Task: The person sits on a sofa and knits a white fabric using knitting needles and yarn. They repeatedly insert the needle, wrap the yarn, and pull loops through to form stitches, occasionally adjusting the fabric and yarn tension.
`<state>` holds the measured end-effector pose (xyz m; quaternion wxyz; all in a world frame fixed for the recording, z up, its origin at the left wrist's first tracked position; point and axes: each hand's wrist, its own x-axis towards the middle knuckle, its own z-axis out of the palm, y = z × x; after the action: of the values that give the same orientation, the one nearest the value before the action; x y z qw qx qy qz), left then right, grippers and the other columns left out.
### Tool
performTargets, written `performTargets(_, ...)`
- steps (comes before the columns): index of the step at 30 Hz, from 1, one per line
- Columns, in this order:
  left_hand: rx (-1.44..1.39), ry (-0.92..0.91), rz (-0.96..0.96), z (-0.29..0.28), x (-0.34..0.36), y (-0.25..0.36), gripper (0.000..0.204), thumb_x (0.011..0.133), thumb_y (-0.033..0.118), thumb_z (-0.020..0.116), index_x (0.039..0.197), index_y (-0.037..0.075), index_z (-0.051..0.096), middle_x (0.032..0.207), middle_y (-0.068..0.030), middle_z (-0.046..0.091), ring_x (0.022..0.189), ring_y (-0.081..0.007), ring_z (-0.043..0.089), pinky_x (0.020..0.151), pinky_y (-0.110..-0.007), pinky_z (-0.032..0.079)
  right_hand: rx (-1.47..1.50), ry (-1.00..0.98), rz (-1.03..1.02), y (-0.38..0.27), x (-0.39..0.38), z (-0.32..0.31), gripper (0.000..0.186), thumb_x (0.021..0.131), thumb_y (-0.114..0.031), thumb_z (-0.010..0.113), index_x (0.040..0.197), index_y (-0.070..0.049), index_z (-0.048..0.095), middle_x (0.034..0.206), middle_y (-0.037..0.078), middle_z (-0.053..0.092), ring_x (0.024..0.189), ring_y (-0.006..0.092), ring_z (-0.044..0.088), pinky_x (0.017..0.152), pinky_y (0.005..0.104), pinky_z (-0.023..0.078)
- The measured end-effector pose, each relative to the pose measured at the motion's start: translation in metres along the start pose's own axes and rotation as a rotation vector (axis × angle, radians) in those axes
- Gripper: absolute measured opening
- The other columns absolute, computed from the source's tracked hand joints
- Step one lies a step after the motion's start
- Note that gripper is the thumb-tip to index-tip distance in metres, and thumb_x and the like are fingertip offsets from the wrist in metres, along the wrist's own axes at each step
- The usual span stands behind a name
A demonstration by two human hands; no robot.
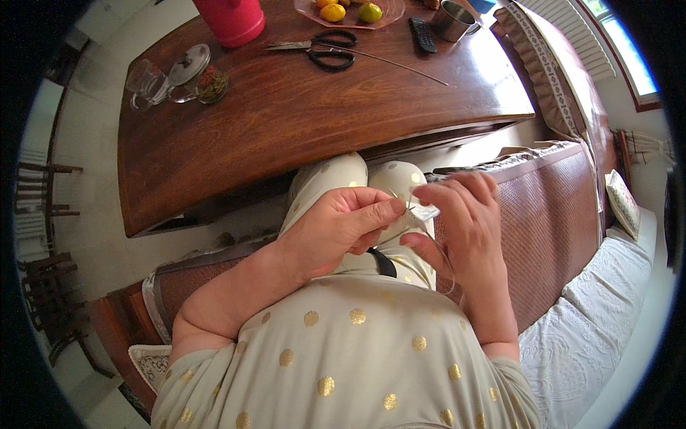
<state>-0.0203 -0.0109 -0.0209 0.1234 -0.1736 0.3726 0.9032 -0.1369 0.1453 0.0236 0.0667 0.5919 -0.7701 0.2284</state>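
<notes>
Above my lap, my left hand (361, 218) is closed in a pinch, thumb against forefinger, on thin needles (409, 201) whose points stick out past the fingertips. A small pale piece of knitting (424, 212) shows beside these points, partly hidden by the hands. Close on its right is my right hand (463, 225), fingers curved and thumb held apart, with nothing plainly gripped. A pale strand of yarn (450, 275) hangs by its thumb and wrist. On the table, black-handled scissors (332, 50) lie beside a long thin needle (400, 66).
The brown wooden table (279, 114) spans the space beyond my knees. It carries a glass teapot (207, 82), a red container (230, 21), a fruit plate (389, 16), a black remote (422, 36) and a metal mug (456, 21). A woven-mat sofa (532, 222) extends to my right.
</notes>
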Motion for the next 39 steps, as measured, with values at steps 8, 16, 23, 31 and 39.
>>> performTargets(8,0.005,0.07,0.012,0.001,0.001,0.003,0.015,0.09,0.022,0.062,0.089,0.007,0.061,0.071,0.0043,0.054,0.054,-0.0023,0.042,0.047,-0.018,0.031,0.066,0.183,-0.088,0.011,-0.004,0.013,0.054,0.058,-0.039,0.08,0.102,-0.012,0.065,0.088,0.005,0.05,0.08,0.0237,0.05,0.069,0.0353,0.04)
performTargets(16,-0.142,0.038,-0.017,-0.004,0.002,0.01,0.012,0.086,0.011,0.059,0.095,0.003,0.062,0.063,0.0038,0.047,0.051,-0.0039,0.036,0.045,-0.019,0.028,0.462,0.099,0.022,0.031,-0.023,0.016,0.024,0.068,-0.012,0.074,0.092,-0.011,0.073,0.072,0.003,0.048,0.065,0.0187,0.048,0.059,0.0294,0.039)
performTargets(23,-0.09,0.086,0.04,-0.001,0.004,0.006,0.014,0.085,0.012,0.064,0.096,0.004,0.063,0.066,0.0044,0.051,0.052,-0.0031,0.039,0.045,-0.018,0.029,0.447,0.064,0.034,0.032,-0.028,0.012,0.026,0.071,-0.007,0.07,0.097,-0.008,0.07,0.073,0.004,0.052,0.066,0.0206,0.05,0.06,0.0321,0.04)
performTargets(31,0.048,0.081,-0.009,0.007,0.009,0.002,0.016,0.085,0.011,0.063,0.1,0.006,0.065,0.07,0.0071,0.052,0.052,-0.0015,0.037,0.045,-0.017,0.028,0.217,0.231,0.112,0.021,-0.025,0.025,0.021,0.07,-0.01,0.072,0.089,-0.01,0.063,0.077,0.005,0.054,0.071,0.0235,0.052,0.068,0.036,0.041)
performTargets(39,0.068,0.099,0.023,0.007,0.005,0.009,0.019,0.085,0.011,0.061,0.101,0.003,0.065,0.062,0.0078,0.047,0.051,-0.0014,0.034,0.046,-0.018,0.025,0.534,0.113,0.057,0.037,-0.036,0.013,0.024,0.073,-0.005,0.067,0.096,-0.006,0.069,0.073,0.004,0.053,0.065,0.019,0.05,0.062,0.0313,0.039)
